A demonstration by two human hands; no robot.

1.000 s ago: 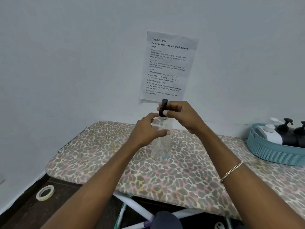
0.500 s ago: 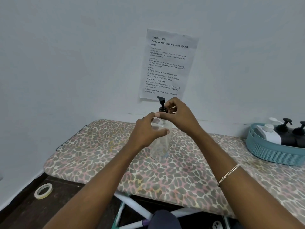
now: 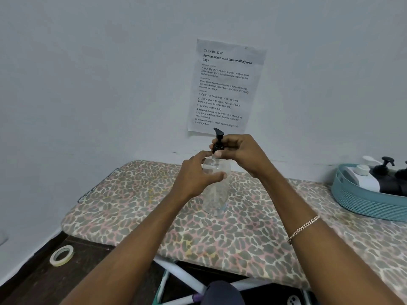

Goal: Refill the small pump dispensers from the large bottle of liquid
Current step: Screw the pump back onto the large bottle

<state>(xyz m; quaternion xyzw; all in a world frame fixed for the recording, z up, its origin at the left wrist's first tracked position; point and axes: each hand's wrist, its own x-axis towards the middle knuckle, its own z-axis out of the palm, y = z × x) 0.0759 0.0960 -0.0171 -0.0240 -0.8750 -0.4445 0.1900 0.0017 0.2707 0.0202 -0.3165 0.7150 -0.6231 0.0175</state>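
Clear dispenser [image 3: 217, 194] on board [image 3: 132, 205], well off edges, left hand [image 3: 196, 177] gripping it, right hand [image 3: 240, 150] pinching black pump [image 3: 218, 139]

Clear dispenser [image 3: 217, 194] upright at centre of bench [image 3: 132, 205]. Left hand [image 3: 196, 177] grips its upper body; right hand [image 3: 242, 153] pinches the black pump [image 3: 218, 139]. Teal basket [image 3: 363, 205] holding bottles [image 3: 367, 181] at 3 o'clock; tape roll [image 3: 61, 255] at 8 o'clock.

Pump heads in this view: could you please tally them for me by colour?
Black pump heads: 3, one on the clear bottle, two in the basket, one of them cut by the frame edge
White pump heads: 1
Total: 4
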